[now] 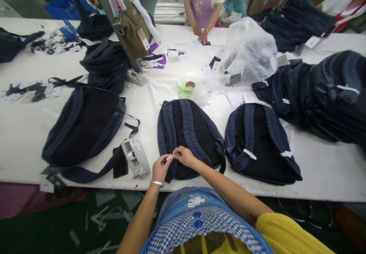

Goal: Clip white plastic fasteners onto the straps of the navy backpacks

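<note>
A navy backpack (197, 132) lies in front of me, its black back panel and shoulder straps facing up. Over the lower end of its left strap, both hands meet at a small white strip (169, 157). My left hand (160, 168), with a bracelet at the wrist, pinches it from the left. The fingertips of my right hand (184, 156) are closed on its other side; whether the strip is wrapped around the strap I cannot tell. Just right lies a second navy backpack (257, 143) with white strips on both straps.
Left of me are another backpack (85, 128), a grey tape dispenser (137, 158) and a black phone (120, 164). Behind lie a green tape roll (185, 88) and a clear plastic bag (248, 50). Stacked backpacks (320, 94) fill the right. Across the table, a person (203, 6) handles tags.
</note>
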A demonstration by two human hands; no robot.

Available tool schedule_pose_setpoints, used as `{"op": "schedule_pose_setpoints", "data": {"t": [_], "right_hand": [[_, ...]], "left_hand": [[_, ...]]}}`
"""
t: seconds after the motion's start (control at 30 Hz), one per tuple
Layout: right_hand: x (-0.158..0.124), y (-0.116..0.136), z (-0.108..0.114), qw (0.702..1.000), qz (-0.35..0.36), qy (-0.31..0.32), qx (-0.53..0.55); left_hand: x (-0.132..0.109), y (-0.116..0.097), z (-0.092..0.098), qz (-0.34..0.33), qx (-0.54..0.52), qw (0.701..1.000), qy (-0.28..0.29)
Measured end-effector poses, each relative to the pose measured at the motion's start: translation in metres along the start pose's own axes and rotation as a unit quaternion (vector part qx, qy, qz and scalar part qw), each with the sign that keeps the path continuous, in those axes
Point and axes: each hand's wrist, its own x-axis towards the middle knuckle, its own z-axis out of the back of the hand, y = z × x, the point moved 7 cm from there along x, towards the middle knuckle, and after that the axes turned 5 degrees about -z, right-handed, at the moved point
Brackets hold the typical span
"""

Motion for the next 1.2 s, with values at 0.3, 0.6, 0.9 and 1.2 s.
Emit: {"op": "schedule_pose_setpoints", "data": {"t": [0.3,0.6,0.9,1.2], "right_hand": [[-0.030,-0.014,0.000,0.985,-0.105,-0.085,0.112],[-0.048,-0.033,-0.016,0.935,-0.156,-0.104,0.301],[-0.055,-0.034,-0.030,0.828,-0.247,-0.049,0.502],[-0.038,-0.026,-0.012,0.884,-0.251,-0.095,0.382]], "left_hand": [[0.003,0.010,-0.005,0.058,-0.065,0.996,-0.016],[0.003,-0.002,-0.017,0.057,-0.073,0.996,-0.006],[-0.006,0.023,-0.025,0.195,-0.277,0.939,-0.057],[-0.003,0.015,-0.017,0.128,-0.213,0.969,-0.005]]}}
